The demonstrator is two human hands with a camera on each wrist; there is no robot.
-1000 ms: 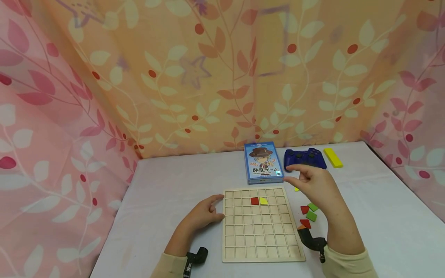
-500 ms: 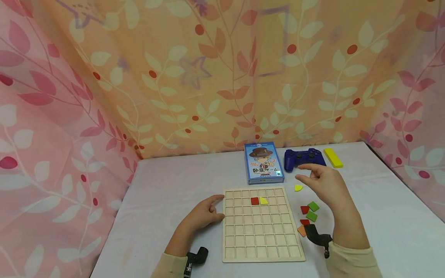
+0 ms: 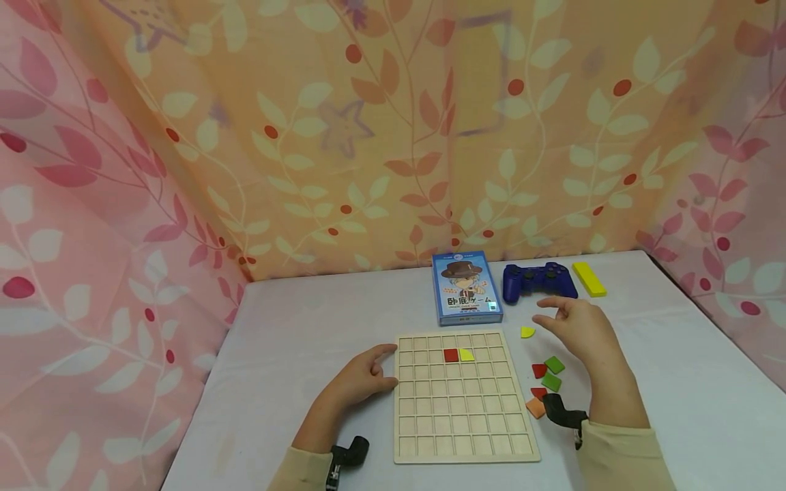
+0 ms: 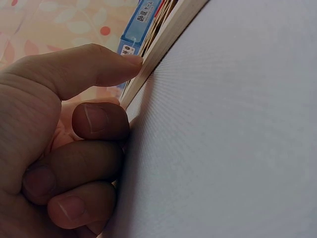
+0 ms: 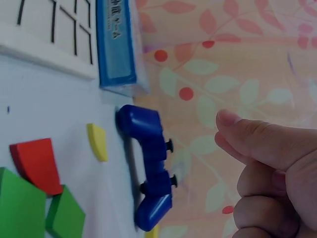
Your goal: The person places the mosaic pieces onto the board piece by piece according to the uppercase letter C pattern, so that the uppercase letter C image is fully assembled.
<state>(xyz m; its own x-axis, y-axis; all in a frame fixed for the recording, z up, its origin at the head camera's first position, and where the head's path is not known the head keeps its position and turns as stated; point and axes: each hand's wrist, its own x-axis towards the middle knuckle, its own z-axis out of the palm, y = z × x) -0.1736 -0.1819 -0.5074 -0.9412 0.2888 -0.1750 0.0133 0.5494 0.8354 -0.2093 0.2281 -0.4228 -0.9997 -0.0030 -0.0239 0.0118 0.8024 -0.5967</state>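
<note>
A wooden grid board (image 3: 457, 407) lies on the table. A red square tile (image 3: 451, 355) and a yellow quarter-round tile (image 3: 467, 354) sit side by side in its second row. My left hand (image 3: 356, 378) touches the board's left edge with thumb and index fingertip, set apart; in the left wrist view the other fingers are curled beneath. Right of the board my right hand (image 3: 580, 331) hovers with a small gap between thumb and index finger, holding nothing. Nearest to it is a loose yellow quarter-round tile (image 3: 527, 332). Green tiles (image 3: 555, 365), red tiles (image 3: 539, 371) and an orange tile (image 3: 535, 408) lie closer to me.
Behind the board stands a blue game box (image 3: 467, 290). Beside it are a dark blue game controller (image 3: 537, 281) and a yellow block (image 3: 589, 279). Patterned cloth (image 3: 393, 150) hangs around the back and sides of the white table (image 3: 276, 341).
My right hand has shifted right and slightly down, away from the game box, uncovering the loose yellow tile and the controller. My left hand stays at the board's edge.
</note>
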